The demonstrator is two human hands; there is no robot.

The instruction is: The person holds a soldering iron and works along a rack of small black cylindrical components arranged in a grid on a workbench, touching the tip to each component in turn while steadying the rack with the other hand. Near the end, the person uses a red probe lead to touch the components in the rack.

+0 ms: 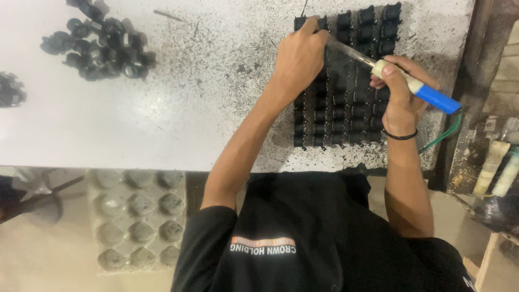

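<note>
Several rows of small black parts [346, 116] stand in a block on the speckled white table [162, 108]. My right hand [397, 100] grips a soldering iron [427, 92] with a blue and cream handle. Its metal shaft slants up-left over the block towards my left hand. My left hand [300, 59] rests on the far left corner of the block with its fingers pinched together. A thin wire [304, 7] seems to stick out beyond the fingertips. The iron's tip is hidden behind my left hand.
A loose pile of similar black parts [102, 48] lies at the table's far left. More of them [11, 89] sit at the left edge. A moulded tray with round cups [138, 219] sits below the table's near edge. A green cable [443, 135] and cluttered tools [500, 167] are at the right.
</note>
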